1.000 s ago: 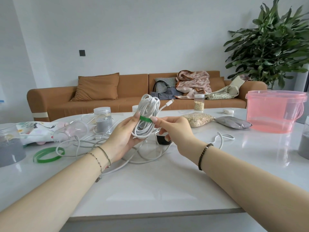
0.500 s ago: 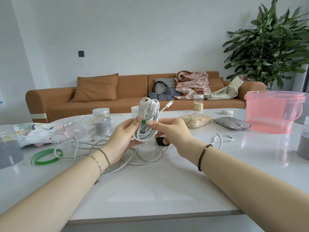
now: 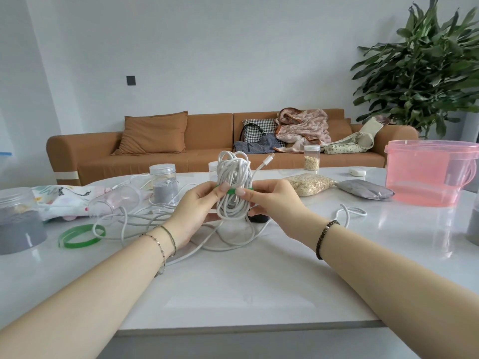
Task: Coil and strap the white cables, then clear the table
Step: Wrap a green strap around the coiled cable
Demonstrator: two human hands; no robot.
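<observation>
Thumbs now closer on green strap (image 3: pixel 231 190) than a second ago. My left hand (image 3: pixel 197 212) and right hand (image 3: pixel 273 203) both pinch it round the white coil (image 3: pixel 233 169), frame centre, above tabletop (image 3: pixel 246 286). Risk: loose strap, loops spring out.

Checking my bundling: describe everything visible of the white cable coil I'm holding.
The white cable coil is a bunch of long loops of smooth cord, held upright above the table. A green strap crosses its middle, where the left hand and right hand pinch it. One plug end sticks up to the right.
</observation>
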